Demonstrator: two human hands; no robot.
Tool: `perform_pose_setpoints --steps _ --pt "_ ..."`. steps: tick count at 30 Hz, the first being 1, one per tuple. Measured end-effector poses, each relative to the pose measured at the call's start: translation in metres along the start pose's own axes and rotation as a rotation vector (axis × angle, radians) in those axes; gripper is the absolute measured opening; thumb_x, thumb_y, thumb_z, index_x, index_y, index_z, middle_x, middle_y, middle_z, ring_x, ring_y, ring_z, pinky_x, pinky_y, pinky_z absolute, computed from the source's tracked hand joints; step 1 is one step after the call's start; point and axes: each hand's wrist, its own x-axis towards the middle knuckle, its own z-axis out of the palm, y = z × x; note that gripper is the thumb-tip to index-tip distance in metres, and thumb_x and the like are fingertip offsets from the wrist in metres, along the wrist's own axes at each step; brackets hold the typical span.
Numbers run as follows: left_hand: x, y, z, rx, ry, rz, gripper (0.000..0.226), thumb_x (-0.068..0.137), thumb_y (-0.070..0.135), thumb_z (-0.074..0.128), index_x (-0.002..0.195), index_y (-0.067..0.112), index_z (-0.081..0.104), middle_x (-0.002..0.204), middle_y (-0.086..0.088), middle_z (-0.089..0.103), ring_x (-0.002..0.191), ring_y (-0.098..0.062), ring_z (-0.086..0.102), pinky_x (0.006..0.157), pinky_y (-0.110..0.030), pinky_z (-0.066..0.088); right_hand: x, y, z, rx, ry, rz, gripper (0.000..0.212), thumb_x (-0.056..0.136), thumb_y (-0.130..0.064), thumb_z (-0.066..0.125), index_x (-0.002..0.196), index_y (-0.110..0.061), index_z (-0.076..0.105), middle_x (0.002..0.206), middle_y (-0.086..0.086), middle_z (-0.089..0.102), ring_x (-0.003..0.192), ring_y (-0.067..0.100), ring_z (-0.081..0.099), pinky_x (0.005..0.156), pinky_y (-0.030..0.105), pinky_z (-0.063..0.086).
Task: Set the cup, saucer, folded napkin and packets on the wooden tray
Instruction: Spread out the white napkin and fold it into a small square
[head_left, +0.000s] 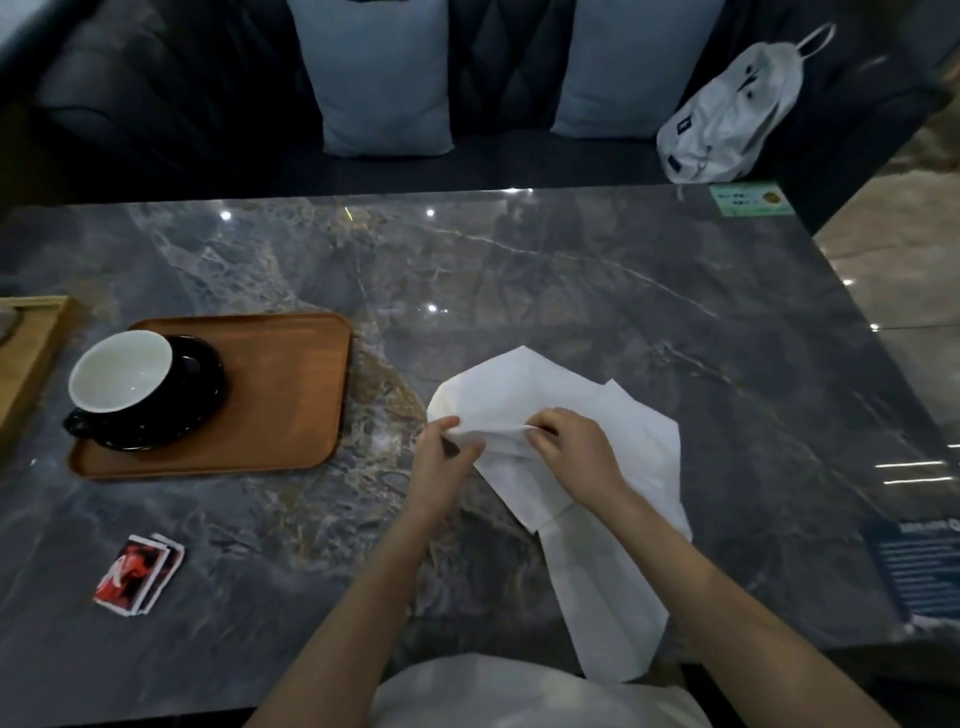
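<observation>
A white napkin (524, 387) lies unfolded and rumpled on the marble table, its near end hanging over the front edge. My left hand (445, 457) pinches its left edge and my right hand (574, 449) pinches a fold close beside it. At the left stands the wooden tray (291, 395). On the tray's left part sits a black saucer (200, 384) with a black cup (122, 376), white inside, tilted on it. A small stack of red and white packets (139, 574) lies on the table near the front left.
A light wooden box edge (31, 353) stands at the far left beside the tray. A green card (750, 200) lies at the back right corner, a dark printed card (922, 571) at the right front. Behind the table is a dark sofa with two cushions and a white bag (727, 114).
</observation>
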Motion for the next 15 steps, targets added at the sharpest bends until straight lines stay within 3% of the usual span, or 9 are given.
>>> perform_pose_setpoints --steps 2,4,7,9,13,15 --pt "0.001 0.008 -0.006 -0.153 0.020 -0.055 0.038 0.086 0.013 0.060 0.120 0.007 0.045 0.117 -0.013 0.052 0.089 -0.014 0.057 0.063 -0.013 0.050 0.003 -0.005 -0.007 0.091 0.036 0.012 0.013 0.088 -0.017 0.057 0.087 -0.008 0.066 0.088 0.004 0.069 0.084 0.021 0.061 0.076 0.034 0.047" --pt "0.003 0.019 -0.012 -0.270 0.076 -0.031 0.044 0.086 0.007 0.059 0.124 0.004 0.039 0.115 -0.014 0.052 0.080 -0.006 0.055 0.054 -0.005 0.047 0.008 -0.014 -0.016 0.194 0.066 0.031 0.012 0.087 -0.017 0.059 0.084 -0.010 0.067 0.082 -0.002 0.066 0.078 0.015 0.060 0.072 0.027 0.045" --pt "0.006 0.037 -0.023 -0.494 0.127 0.003 0.065 0.082 0.010 0.066 0.134 0.005 0.028 0.121 -0.010 0.056 0.091 -0.013 0.062 0.067 -0.016 0.054 0.019 -0.029 -0.029 0.393 0.105 0.075 0.008 0.085 -0.015 0.061 0.082 -0.012 0.068 0.073 -0.007 0.063 0.066 -0.002 0.055 0.065 0.013 0.042" --pt "0.005 0.048 -0.030 -0.573 0.118 -0.031 0.070 0.074 0.025 0.073 0.132 0.007 0.037 0.122 -0.013 0.060 0.099 -0.024 0.065 0.073 -0.032 0.055 0.027 -0.040 -0.035 0.575 0.124 0.115 0.005 0.084 -0.012 0.063 0.082 -0.011 0.068 0.070 -0.007 0.061 0.057 -0.008 0.053 0.060 0.007 0.041" --pt "-0.005 0.072 -0.041 -0.600 0.049 -0.027 0.027 0.082 0.024 0.065 0.102 0.007 0.065 0.096 -0.012 0.070 0.082 -0.023 0.067 0.062 -0.028 0.054 0.036 -0.059 -0.042 0.789 0.137 0.179 0.003 0.083 -0.008 0.064 0.085 -0.011 0.064 0.072 -0.004 0.061 0.062 0.000 0.055 0.058 0.007 0.044" --pt "-0.009 0.085 -0.045 -0.549 0.063 0.003 0.014 0.085 0.019 0.061 0.091 0.008 0.067 0.089 -0.011 0.070 0.078 -0.023 0.066 0.059 -0.027 0.054 0.036 -0.065 -0.043 0.659 0.176 0.171 0.012 0.083 -0.007 0.063 0.092 -0.014 0.059 0.080 -0.005 0.059 0.071 0.002 0.055 0.059 0.004 0.042"
